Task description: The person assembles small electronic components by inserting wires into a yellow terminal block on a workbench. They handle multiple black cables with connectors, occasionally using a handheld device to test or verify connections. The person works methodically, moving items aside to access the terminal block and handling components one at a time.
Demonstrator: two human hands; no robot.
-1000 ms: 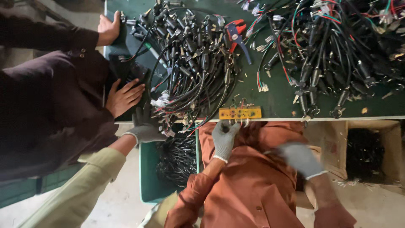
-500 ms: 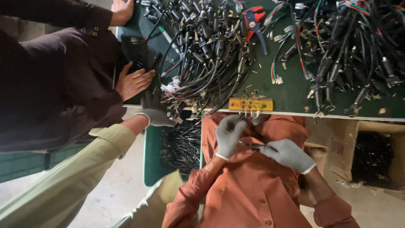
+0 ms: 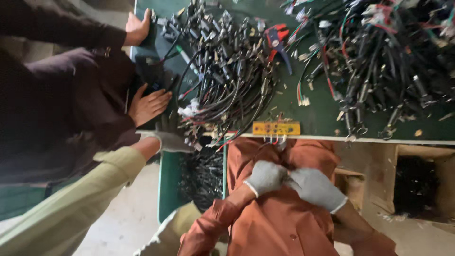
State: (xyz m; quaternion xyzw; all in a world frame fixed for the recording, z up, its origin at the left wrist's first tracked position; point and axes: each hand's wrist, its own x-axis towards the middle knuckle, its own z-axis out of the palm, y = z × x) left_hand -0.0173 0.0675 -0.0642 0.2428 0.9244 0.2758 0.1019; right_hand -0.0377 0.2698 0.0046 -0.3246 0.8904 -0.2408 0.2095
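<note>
The gloved left hand (image 3: pixel 266 177) and right hand (image 3: pixel 316 188) are brought together at the lap, pinched on something dark too small to be told, just near of the yellow block (image 3: pixel 276 128) on the worktop (image 3: pixel 322 116), with cables (image 3: pixel 227 80) heaped beyond within reach.

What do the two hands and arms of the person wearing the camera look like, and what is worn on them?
Both the left hand and the right hand wear grey knitted gloves with pale cuffs. The arms are in rust-orange sleeves, pushed up from the wrists.
</note>
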